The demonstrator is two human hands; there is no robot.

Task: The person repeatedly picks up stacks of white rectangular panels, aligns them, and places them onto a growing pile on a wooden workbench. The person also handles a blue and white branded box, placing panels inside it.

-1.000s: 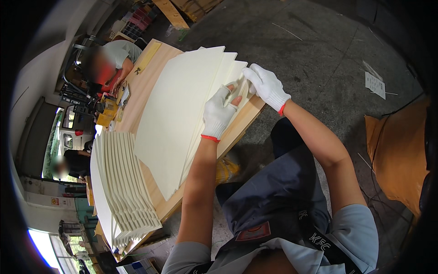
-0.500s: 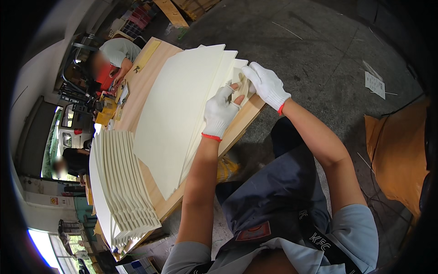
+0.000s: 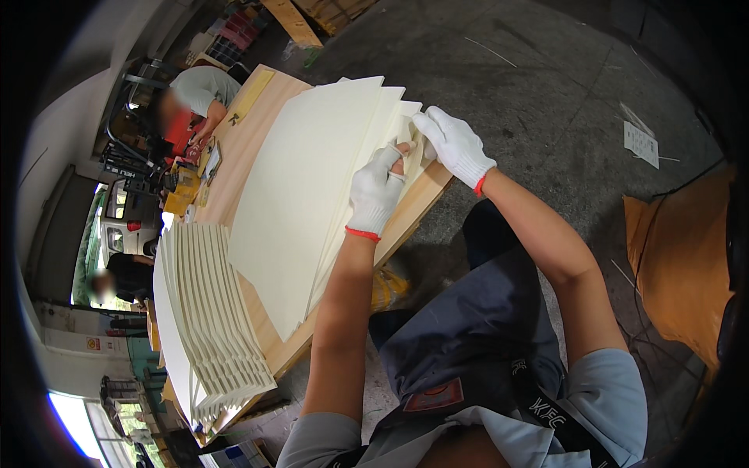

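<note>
Several cream-white flat panels (image 3: 304, 179) lie overlapped in a fan on the wooden table. My left hand (image 3: 377, 191), in a white glove with bare thumb and index fingertips, rests on their near right edge, its fingers closed in a pinch. My right hand (image 3: 454, 144), fully gloved with a red cuff, is curled at the panels' far right corner. Between the hands a small pale piece (image 3: 417, 145) shows at that corner; whether it is loose or part of a panel I cannot tell. The fingers hide what they grip.
A tall stack of notched white panels (image 3: 207, 312) stands at the table's left end. Tools and a yellow box (image 3: 183, 191) lie along the far edge of the wooden table (image 3: 261, 308). One person (image 3: 199, 90) leans there; another (image 3: 129, 277) is farther left. Orange sheeting (image 3: 679, 257) is at right.
My left thumb and index finger have drawn closer together at the panel corner. The right hand has barely shifted, and the panels lie nearly as before.
</note>
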